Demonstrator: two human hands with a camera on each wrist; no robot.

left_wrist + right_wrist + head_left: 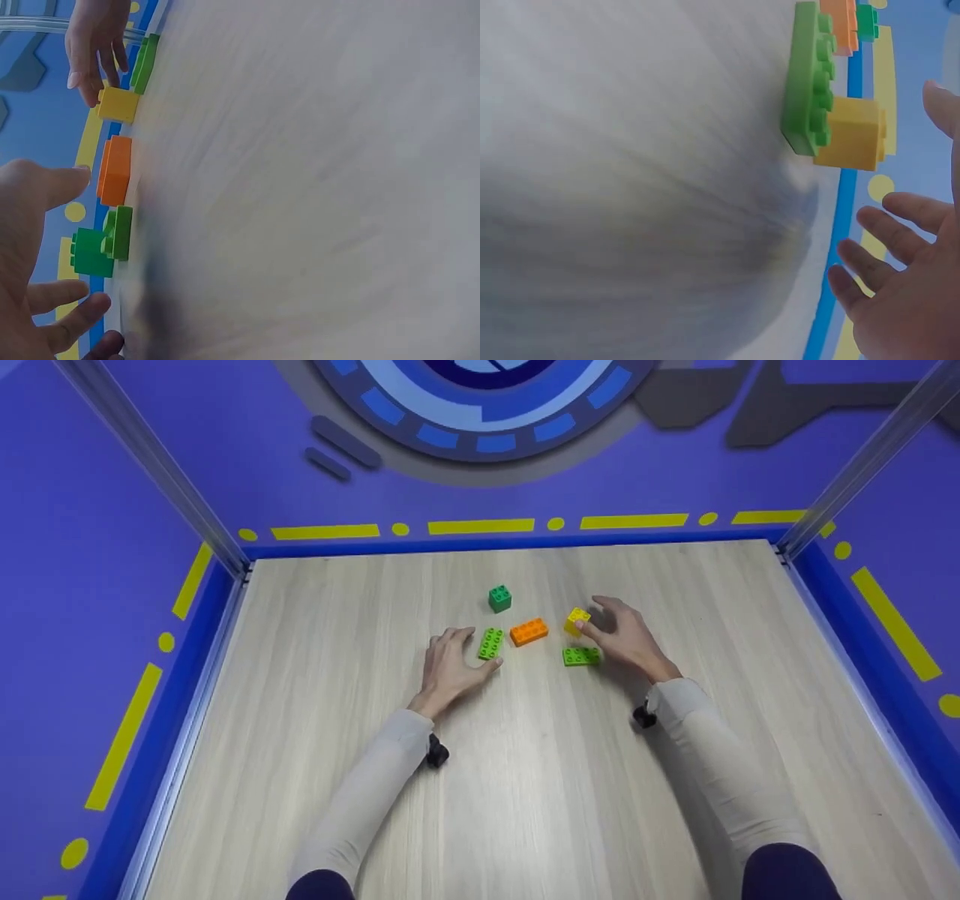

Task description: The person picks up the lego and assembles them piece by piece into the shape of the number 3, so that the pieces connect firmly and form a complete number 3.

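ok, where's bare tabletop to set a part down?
Free: tabletop between left sleeve and right sleeve; left hand out to left wall; right hand out to right wall.

Crowded, between the hands: orange toy brick, yellow brick, dark green brick, left lime-green brick, right lime-green brick.

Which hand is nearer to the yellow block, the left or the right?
Right. The right hand is just right of the yellow block; the left hand is farther off to its left, past the orange block.
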